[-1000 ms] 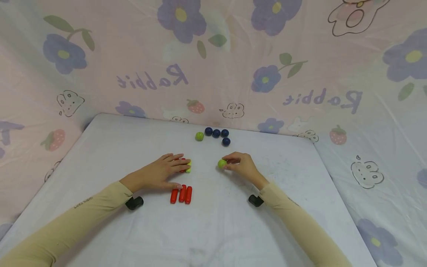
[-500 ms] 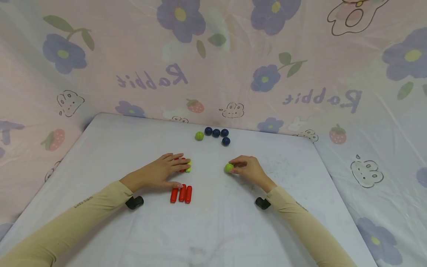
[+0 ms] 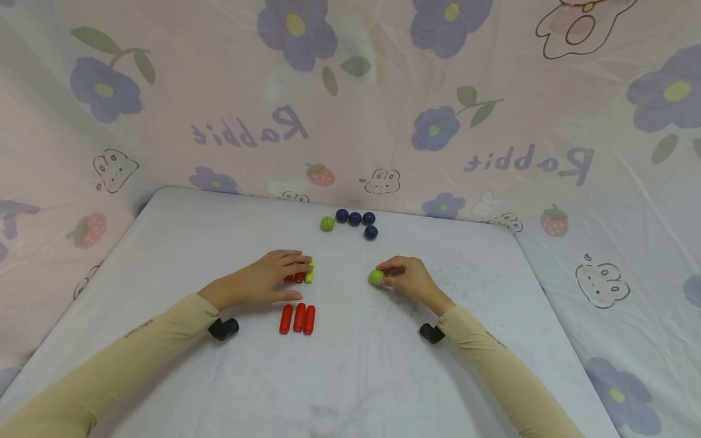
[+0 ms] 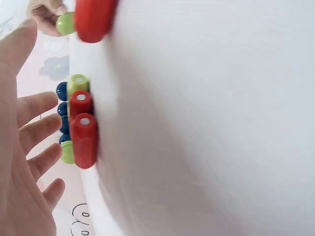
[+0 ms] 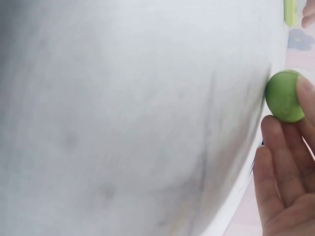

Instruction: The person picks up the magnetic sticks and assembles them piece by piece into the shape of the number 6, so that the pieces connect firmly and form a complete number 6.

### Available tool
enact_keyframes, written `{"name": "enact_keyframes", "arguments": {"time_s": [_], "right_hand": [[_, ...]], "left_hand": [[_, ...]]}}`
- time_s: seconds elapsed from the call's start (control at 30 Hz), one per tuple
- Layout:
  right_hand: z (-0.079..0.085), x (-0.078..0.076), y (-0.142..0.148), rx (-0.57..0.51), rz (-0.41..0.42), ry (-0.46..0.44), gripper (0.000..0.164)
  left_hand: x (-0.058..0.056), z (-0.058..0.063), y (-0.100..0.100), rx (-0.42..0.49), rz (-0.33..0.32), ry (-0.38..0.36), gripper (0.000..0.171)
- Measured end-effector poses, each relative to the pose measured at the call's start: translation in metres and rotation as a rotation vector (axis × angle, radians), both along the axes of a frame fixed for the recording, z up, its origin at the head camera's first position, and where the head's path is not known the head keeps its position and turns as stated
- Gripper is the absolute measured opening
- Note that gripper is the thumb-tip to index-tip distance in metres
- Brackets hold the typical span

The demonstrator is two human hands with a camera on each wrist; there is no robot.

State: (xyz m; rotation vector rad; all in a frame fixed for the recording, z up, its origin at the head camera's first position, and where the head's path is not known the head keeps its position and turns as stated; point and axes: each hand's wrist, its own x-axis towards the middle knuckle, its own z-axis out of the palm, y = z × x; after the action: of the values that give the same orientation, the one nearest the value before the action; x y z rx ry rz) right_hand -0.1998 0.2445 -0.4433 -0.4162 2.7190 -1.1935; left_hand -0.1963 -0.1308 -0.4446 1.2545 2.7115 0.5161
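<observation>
My right hand pinches a green ball between thumb and fingers, at or just above the tabletop; the right wrist view shows this ball close up. My left hand hovers with spread fingers over a row of short rods: two red rods and one yellow-green rod. These stand apart from the fingertips in the left wrist view, with pale discs in their ends. Nearer the person, three more red rods lie side by side, just below the left thumb.
Toward the back of the white table sit several dark blue balls and a second green ball. A patterned curtain rises behind the table's far edge. A black wrist camera sits under the left wrist.
My right hand has drawn the green ball rightward and slightly nearer, then stayed put. My left hand has lifted a little off the rods, its thumb moving away from the nearer red rods.
</observation>
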Motion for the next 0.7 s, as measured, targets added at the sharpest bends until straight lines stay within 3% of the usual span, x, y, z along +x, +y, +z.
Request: {"name": "enact_keyframes", "arguments": {"time_s": [0.17,0.43,0.7], "right_hand": [[0.000,0.000,0.001,0.002,-0.001,-0.004,0.032],[-0.003,-0.001,0.002,-0.001,0.013,-0.003,0.032],[-0.002,-0.001,0.002,-0.005,0.010,-0.008,0.032]], "left_hand": [[-0.013,0.001,0.004,0.111,0.031,-0.085,0.061],[-0.028,-0.005,0.012,0.191,0.093,-0.237,0.054],[-0.033,-0.008,0.023,0.164,0.114,-0.227,0.051]]}}
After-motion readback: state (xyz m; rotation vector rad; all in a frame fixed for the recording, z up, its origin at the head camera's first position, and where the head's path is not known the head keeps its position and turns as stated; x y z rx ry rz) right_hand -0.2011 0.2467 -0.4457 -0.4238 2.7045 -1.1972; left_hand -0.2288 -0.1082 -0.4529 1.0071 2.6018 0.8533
